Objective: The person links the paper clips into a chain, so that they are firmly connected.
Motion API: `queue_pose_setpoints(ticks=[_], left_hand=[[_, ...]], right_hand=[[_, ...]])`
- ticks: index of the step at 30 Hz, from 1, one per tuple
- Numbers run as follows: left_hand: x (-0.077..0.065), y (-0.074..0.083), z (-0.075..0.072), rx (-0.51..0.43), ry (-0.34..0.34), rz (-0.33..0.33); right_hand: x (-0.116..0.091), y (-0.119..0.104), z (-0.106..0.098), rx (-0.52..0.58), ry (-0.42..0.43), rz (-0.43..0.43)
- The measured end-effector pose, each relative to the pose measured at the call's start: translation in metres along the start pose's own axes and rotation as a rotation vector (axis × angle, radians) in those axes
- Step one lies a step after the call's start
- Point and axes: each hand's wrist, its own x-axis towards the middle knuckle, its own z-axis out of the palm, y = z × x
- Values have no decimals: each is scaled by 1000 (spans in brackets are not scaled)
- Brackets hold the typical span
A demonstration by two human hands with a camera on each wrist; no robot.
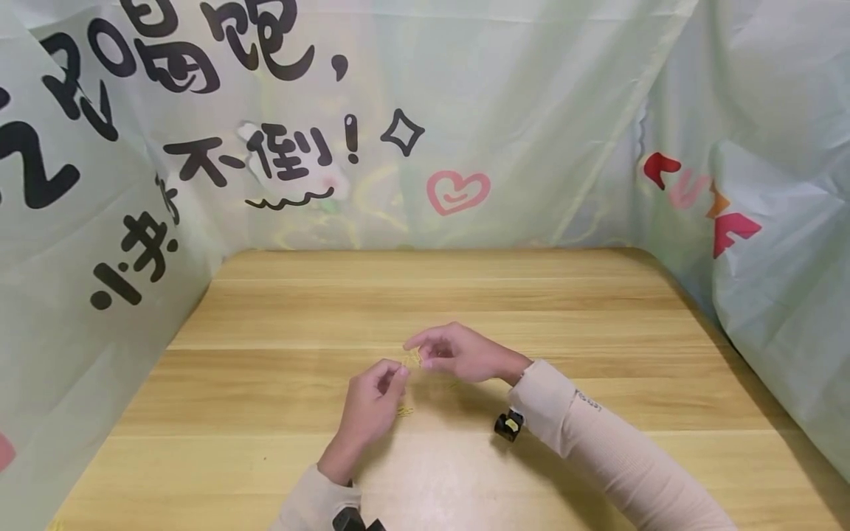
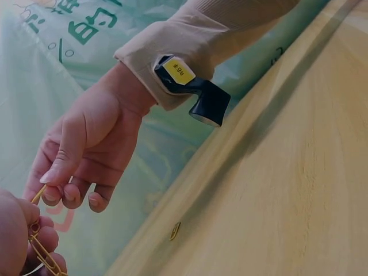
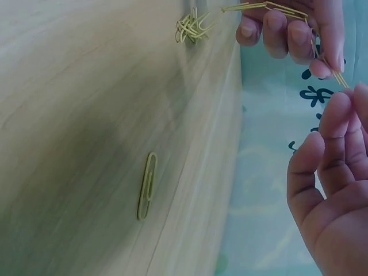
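Note:
Yellow paper clips linked into a short chain (image 3: 286, 10) lie across the fingers of my left hand (image 1: 372, 402), which pinches the chain between thumb and forefinger. My right hand (image 1: 468, 354) faces it just above the table, thumb and forefinger pinching a paper clip (image 3: 341, 79) at the chain's end. The two hands' fingertips are close together in both wrist views. On the tabletop below, a small heap of yellow paper clips (image 3: 194, 29) lies near the left hand. A single paper clip (image 3: 148, 187) lies apart from it, under the right hand.
The wooden table (image 1: 279, 317) has rounded far corners. Pale green printed sheeting (image 1: 531, 133) hangs behind it and along both sides. A black wrist camera (image 1: 509, 425) sticks out below the right cuff. Something small and yellow (image 1: 56, 526) lies at the near left corner.

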Motion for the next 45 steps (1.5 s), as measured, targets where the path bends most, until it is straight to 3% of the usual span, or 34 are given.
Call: queue_pose_setpoints(ticks=[7,15,21,35,45], left_hand=[[-1,0,1,11,-5,8],[1,-2,2,42,17,136],[1,-2,2,62,13,168],[1,-3,2,90,-24,157],[1,-3,4,101,-10,118]], right_hand=[[1,-1,2,7,-11,17],[3,-2,2,-11,-7,34],[5,-4,4,-24,33,38],[5,-4,6,-76,180,29],[3,-8,3,-90,239,-39]])
